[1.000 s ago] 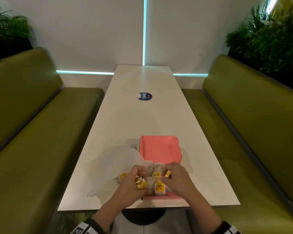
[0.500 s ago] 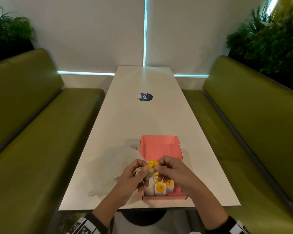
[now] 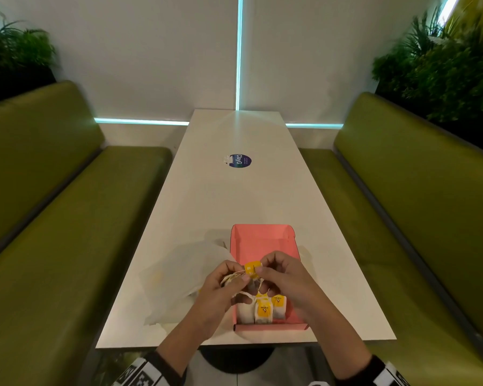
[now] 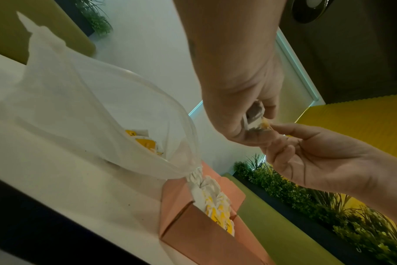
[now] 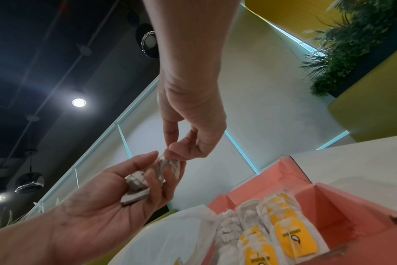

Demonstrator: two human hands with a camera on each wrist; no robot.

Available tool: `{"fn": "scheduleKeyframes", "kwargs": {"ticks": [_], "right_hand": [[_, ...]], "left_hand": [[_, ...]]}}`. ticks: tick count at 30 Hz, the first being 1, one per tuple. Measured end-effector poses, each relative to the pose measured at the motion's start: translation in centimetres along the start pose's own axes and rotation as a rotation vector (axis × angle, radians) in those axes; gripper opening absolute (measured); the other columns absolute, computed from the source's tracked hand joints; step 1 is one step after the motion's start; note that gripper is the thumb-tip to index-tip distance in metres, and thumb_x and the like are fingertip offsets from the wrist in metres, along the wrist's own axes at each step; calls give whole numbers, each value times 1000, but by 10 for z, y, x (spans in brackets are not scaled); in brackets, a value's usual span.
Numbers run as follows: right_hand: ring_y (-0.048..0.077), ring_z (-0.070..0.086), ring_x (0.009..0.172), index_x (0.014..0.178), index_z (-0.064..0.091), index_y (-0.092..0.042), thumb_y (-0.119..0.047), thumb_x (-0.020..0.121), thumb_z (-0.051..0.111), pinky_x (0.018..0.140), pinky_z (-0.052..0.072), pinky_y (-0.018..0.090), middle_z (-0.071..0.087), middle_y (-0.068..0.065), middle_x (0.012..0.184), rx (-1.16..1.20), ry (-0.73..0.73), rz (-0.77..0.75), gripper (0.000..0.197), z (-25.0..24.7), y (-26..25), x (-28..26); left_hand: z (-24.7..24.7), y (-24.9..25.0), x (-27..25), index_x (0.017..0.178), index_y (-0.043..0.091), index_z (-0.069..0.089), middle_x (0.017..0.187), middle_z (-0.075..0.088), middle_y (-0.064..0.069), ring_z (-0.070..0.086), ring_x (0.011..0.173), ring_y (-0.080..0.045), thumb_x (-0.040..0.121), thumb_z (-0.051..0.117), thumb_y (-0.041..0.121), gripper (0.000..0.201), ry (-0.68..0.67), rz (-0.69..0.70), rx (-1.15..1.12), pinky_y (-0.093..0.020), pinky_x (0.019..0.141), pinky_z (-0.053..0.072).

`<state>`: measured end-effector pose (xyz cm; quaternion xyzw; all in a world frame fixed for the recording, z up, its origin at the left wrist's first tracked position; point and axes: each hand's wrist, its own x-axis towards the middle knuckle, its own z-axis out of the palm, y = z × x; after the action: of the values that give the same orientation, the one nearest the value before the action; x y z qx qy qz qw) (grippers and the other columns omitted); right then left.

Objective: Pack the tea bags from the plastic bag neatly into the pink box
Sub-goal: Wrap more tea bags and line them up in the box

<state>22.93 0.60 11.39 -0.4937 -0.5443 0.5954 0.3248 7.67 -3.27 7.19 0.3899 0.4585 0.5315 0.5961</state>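
Head view: mid-step, sorting out one tea bag (image 3: 229, 279) above the pink box (image 3: 262, 240), lower centre of frame. Left hand (image 3: 221, 291) curled round the crumpled pouch and its string; right hand (image 3: 283, 277) pinching the yellow tag (image 3: 253, 268) between thumb and forefinger. Looks like straightening or untangling before placement. Packed tea bags (image 3: 262, 310) standing in a row at the box's near end, far part bare. Plastic bag (image 3: 184, 277) slumped just left of the box, on the white table (image 3: 234, 196). Round sticker (image 3: 239, 161) mid-frame; green benches (image 3: 53, 232) on both sides.

Left wrist view: left hand (image 4: 240, 100) upper centre, fingers closed on the pouch; right hand (image 4: 311, 154) centre right, fingertips meeting the tag. Plastic bag (image 4: 79, 116) thin, translucent, floppy, mouth gaping toward the box; more yellow-tagged bags inside. Pink box (image 4: 193, 229) matte card, folded flaps, lower centre.

Right wrist view: left hand (image 5: 116, 190) lower left, palm up, cradling soft crinkled filter paper; right hand (image 5: 190, 125) centre, pinching from above. Packed tea bags (image 5: 272, 238) lower right, glossy yellow tags, soft pouches side by side.

Next, probably: tuck string and tag flat, then set the pouch upright beside the row. Needs light touch; paper crushes easily, string snags on neighbours.
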Motion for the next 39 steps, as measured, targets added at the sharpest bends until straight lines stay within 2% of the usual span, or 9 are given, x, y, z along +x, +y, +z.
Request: {"fn": "scheduleKeyframes", "kwargs": {"ticks": [5, 13, 20, 24, 29, 32, 34, 36, 39], "right_hand": [[7, 59, 57, 103, 57, -17, -3, 77, 73, 58, 52, 19, 60, 1, 75, -139, -145, -44, 34, -1, -5, -5], [8, 55, 59, 95, 62, -16, -8, 73, 77, 56, 49, 19, 61, 0, 73, -287, -169, -18, 28, -7, -6, -4], [5, 50, 54, 96, 65, -19, 5, 73, 70, 54, 47, 17, 55, -4, 67, -278, -230, 11, 33, -9, -6, -2], [5, 50, 53, 91, 67, -6, 5, 75, 67, 53, 45, 17, 57, 0, 68, -305, -232, 7, 20, -10, -2, -1], [9, 50, 51, 93, 62, -4, 7, 80, 62, 54, 42, 23, 53, 2, 65, -120, -150, 15, 17, -19, -2, 2], [12, 50, 51, 97, 60, -8, 9, 81, 59, 53, 41, 24, 51, 1, 67, -19, -149, 16, 23, -23, -4, 1], [13, 50, 51, 98, 59, -10, 9, 81, 59, 55, 42, 25, 51, 1, 69, -26, -171, 15, 26, -23, -5, 0], [12, 51, 52, 97, 59, -13, 10, 81, 58, 56, 42, 26, 53, -1, 68, -72, -204, 12, 28, -21, -7, 0], [10, 51, 52, 95, 58, -12, 10, 81, 58, 55, 44, 23, 58, -1, 69, -155, -243, 5, 26, -19, -11, -1]], "left_hand": [[3, 5, -2, 87, 5, 52, 76, 62, -14, 62, 63, -21, 90, 51, 18, 13, 45, -20, -68, -27, 55, 51], [3, 8, 0, 91, 6, 55, 87, 70, -14, 65, 67, -27, 94, 52, 23, 18, 208, -6, 52, -29, 53, 50], [2, 15, 0, 87, 5, 56, 71, 62, -9, 57, 56, -18, 95, 51, 20, 18, 251, 19, -3, -25, 50, 47], [-1, 22, 1, 86, 7, 57, 70, 59, -8, 54, 54, -15, 95, 50, 18, 16, 246, 56, -47, -24, 49, 46], [-14, 26, 7, 94, 13, 67, 78, 64, -2, 54, 59, -13, 92, 53, 7, 15, 326, 125, -121, -24, 52, 46], [-21, 26, 11, 89, 15, 69, 69, 58, -2, 48, 58, -13, 90, 56, 4, 17, 372, 133, -98, -25, 52, 42], [-20, 25, 10, 90, 15, 70, 63, 52, -1, 43, 52, -11, 89, 58, 7, 14, 297, 119, -17, -21, 45, 37], [-12, 25, 5, 95, 17, 71, 58, 47, 2, 39, 49, -9, 86, 61, 17, 13, 119, 104, 117, -19, 44, 35], [-1, 26, 1, 88, 19, 72, 58, 59, 9, 52, 54, -4, 83, 65, 20, 9, -12, 125, 334, -15, 53, 42]]}}
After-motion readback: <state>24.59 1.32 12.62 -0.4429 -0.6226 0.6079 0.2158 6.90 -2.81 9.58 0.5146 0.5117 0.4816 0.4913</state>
